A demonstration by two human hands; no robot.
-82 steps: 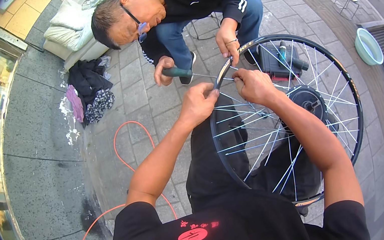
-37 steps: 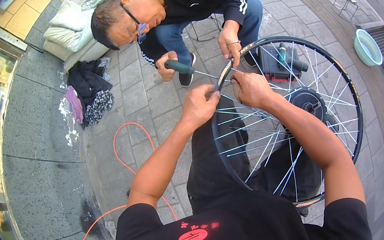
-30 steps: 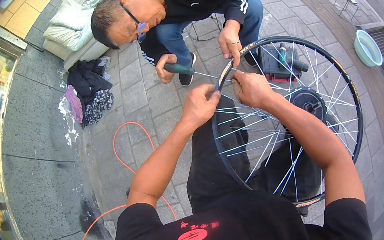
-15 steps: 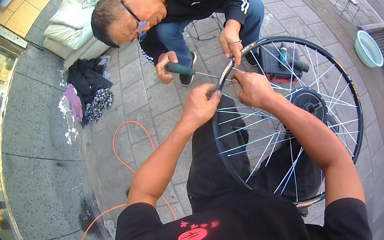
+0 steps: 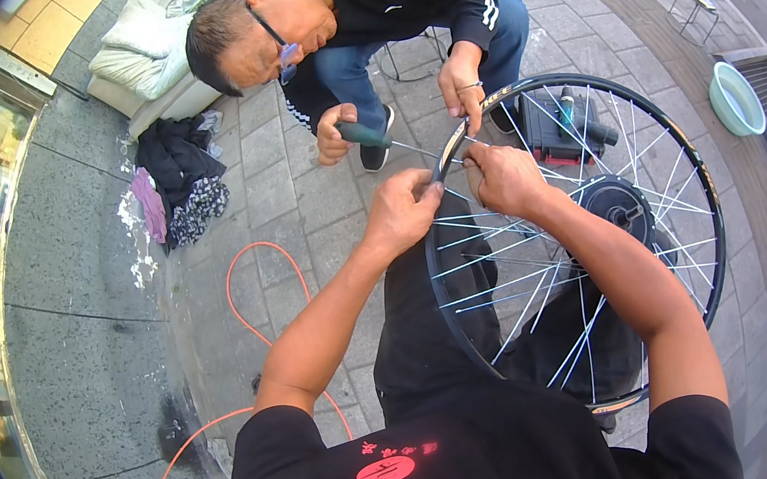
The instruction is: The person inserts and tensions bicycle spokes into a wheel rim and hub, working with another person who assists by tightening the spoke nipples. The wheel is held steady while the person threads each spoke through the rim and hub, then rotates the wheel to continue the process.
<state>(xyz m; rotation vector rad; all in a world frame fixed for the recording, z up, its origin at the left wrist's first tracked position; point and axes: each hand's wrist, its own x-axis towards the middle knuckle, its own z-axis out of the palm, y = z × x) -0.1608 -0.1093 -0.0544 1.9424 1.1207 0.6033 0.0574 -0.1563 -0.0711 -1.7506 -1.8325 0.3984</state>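
A spoked wheel (image 5: 716,214) with a black rim and a dark hub stands tilted over my legs. My left hand (image 5: 402,211) is closed on the rim's outer left side, thumb pressed to it. Just inside the rim, among the spokes, my right hand (image 5: 508,180) is pinched shut; what its fingertips hold is hidden. Opposite me crouches a co-worker, whose one hand (image 5: 333,134) grips a green-handled screwdriver (image 5: 366,135). Its shaft runs to the rim between my hands. The co-worker's other hand (image 5: 461,82) touches the rim's top.
Behind the wheel lies a dark toolbox (image 5: 549,136) with tools on it. A light green basin (image 5: 736,99) sits at the right by a floor grate. Orange hose (image 5: 227,286) loops over the paving at left. Dark clothes (image 5: 180,172) lie heaped near a sofa (image 5: 177,96).
The screwdriver's handle has shifted slightly to the right in the co-worker's hand. My hands and the wheel stay almost in place.
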